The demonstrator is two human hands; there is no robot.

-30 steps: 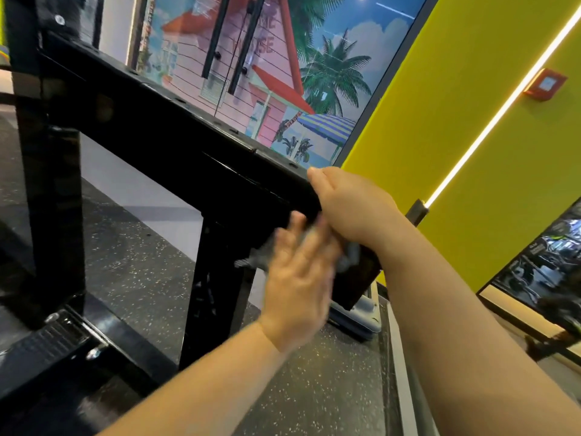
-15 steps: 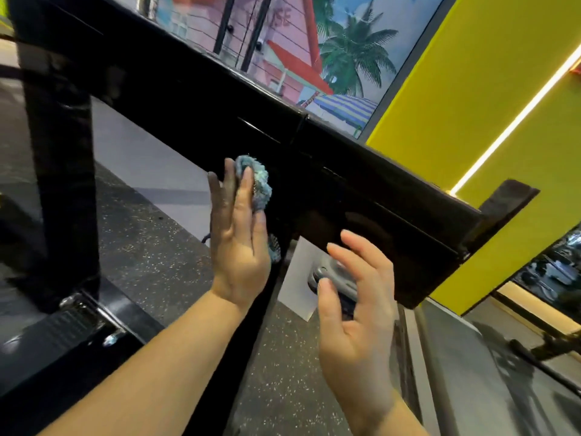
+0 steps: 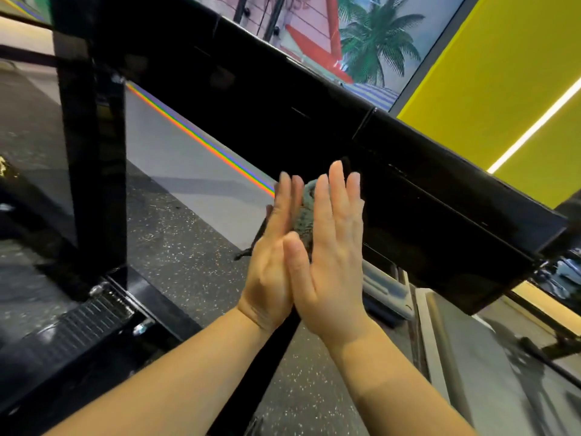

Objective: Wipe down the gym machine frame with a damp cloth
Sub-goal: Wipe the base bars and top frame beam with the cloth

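Observation:
The black gym machine frame (image 3: 283, 99) runs as a thick sloping beam from upper left to lower right, with an upright post (image 3: 91, 171) at the left and a leg hidden behind my hands. A grey-blue cloth (image 3: 306, 212) is pressed between my two flat palms just below the beam. My left hand (image 3: 273, 262) has straight fingers against the cloth's left side. My right hand (image 3: 333, 253) lies flat against its right side, thumb overlapping the left hand. Most of the cloth is hidden; a dark corner hangs out at the left.
A ribbed black footplate (image 3: 85, 322) and base rail lie at lower left on speckled rubber floor (image 3: 195, 253). A rainbow floor stripe (image 3: 201, 140) runs behind. The yellow wall (image 3: 503, 73) with a light strip stands at right; a grey object (image 3: 386, 294) sits under the beam.
My hands were apart, the left pressing the cloth on the frame; now both have come together with the cloth between the palms. The view has shifted closer under the beam.

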